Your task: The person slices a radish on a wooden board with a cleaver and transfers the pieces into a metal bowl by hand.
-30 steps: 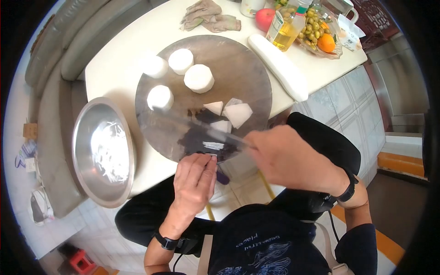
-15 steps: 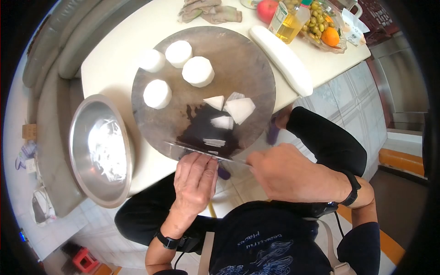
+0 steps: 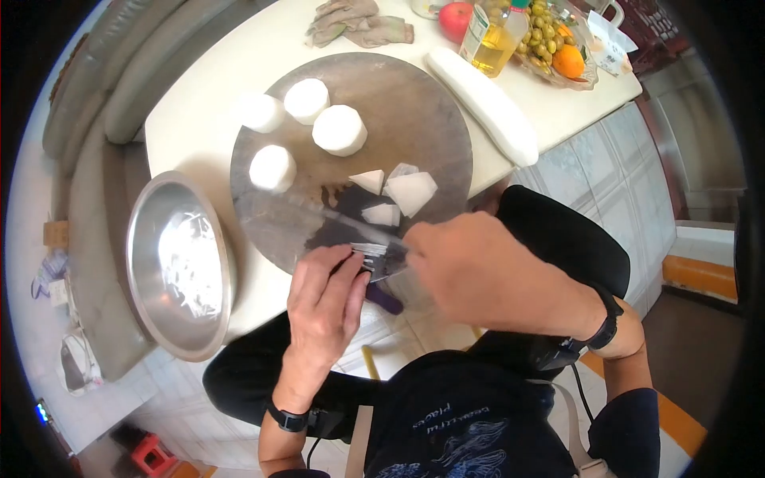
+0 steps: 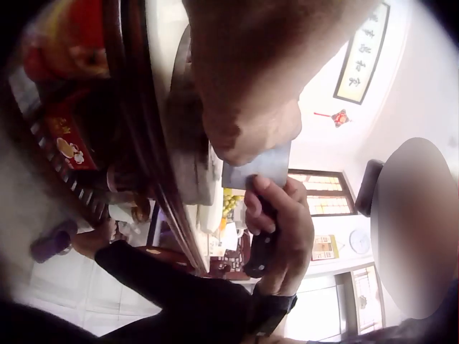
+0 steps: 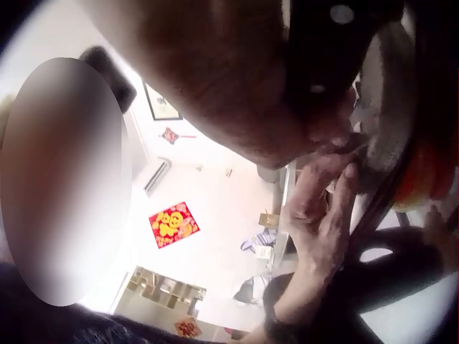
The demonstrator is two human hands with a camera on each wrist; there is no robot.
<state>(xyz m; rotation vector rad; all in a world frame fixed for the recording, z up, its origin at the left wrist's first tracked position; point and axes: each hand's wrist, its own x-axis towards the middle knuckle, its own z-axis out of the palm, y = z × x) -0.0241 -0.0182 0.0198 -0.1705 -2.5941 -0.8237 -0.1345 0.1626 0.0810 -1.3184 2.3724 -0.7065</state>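
Note:
My right hand point(image 3: 486, 267) grips a cleaver by its black handle point(image 4: 262, 247). The broad blade point(image 4: 244, 170) is blurred in the head view, tilted above the round cutting board point(image 3: 414, 111). At the board's near edge my left hand point(image 3: 323, 295) holds cut white radish strips point(image 3: 369, 250) with bent fingertips and thumb. Flat radish pieces point(image 3: 411, 193) lie just beyond them. Several thick radish rounds point(image 3: 340, 131) stand at the board's far left. In the right wrist view, the left hand point(image 5: 323, 208) has thumb and fingers close together near the blade.
Left of the board stands a steel bowl point(image 3: 142, 267) with white shreds inside. A long peeled radish point(image 3: 486, 107) lies on the right. Farther back are a crumpled cloth point(image 3: 358, 24), a red fruit point(image 3: 455, 21), an oil bottle point(image 3: 496, 40) and a fruit bowl point(image 3: 586, 78).
The cleaver came down beside the left fingers, then rose again, its blade now blurred above the board. My left hand has shifted slightly left, uncovering more strips.

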